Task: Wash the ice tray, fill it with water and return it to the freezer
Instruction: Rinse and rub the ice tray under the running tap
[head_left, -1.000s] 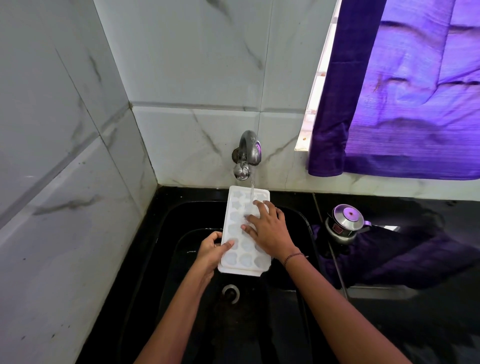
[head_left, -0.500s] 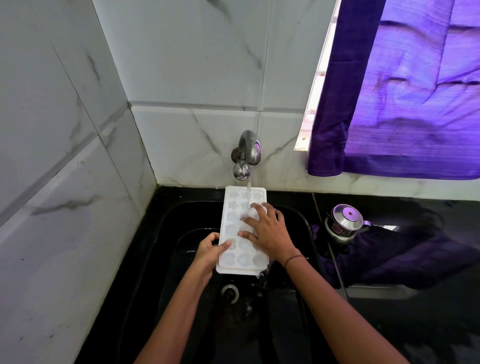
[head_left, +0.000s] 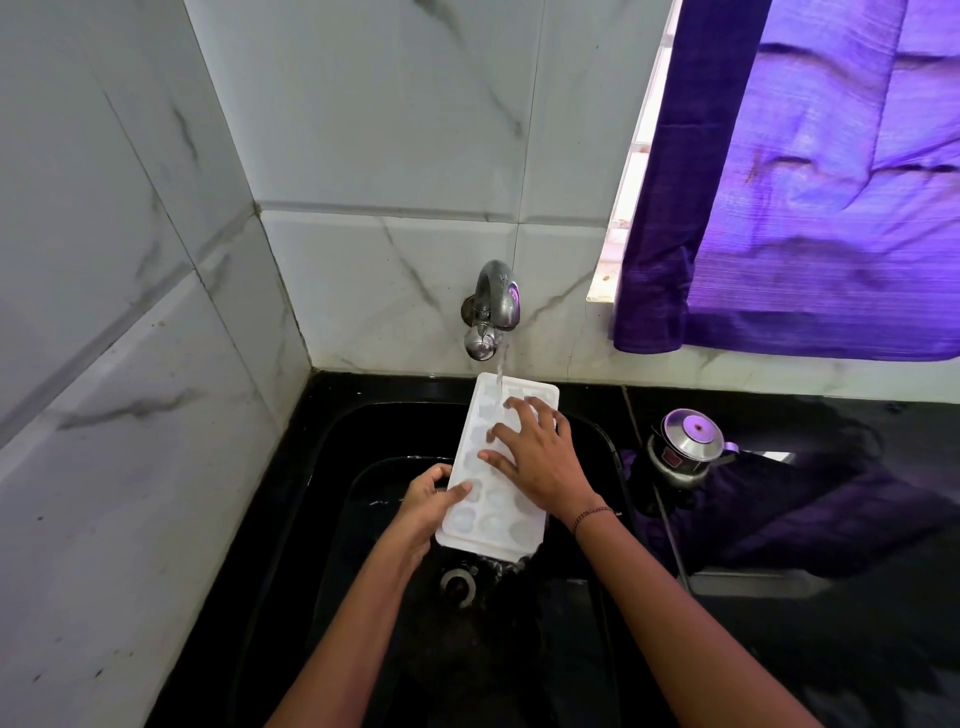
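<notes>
A white ice tray (head_left: 488, 525) with shaped moulds is held over the black sink (head_left: 332, 467), its far end under the metal tap (head_left: 493, 306). A thin stream of water (head_left: 501, 371) runs from the tap onto the tray's far end, and water spills off the near edge. My left hand (head_left: 428, 499) grips the tray's left edge, thumb on top. My right hand (head_left: 540, 457) lies flat on the tray's upper face with fingers spread over the moulds, covering much of its right half.
The sink drain (head_left: 458, 586) lies below the tray's near edge. A small steel pot with a lid (head_left: 685, 447) stands on the black counter to the right. A purple curtain (head_left: 810, 182) hangs over the window. White marble tile walls close in behind and on the left.
The tray's near end has tipped down and water now pours off it into the sink. My right hand's fingers have shifted across the moulds. My left hand keeps its grip.
</notes>
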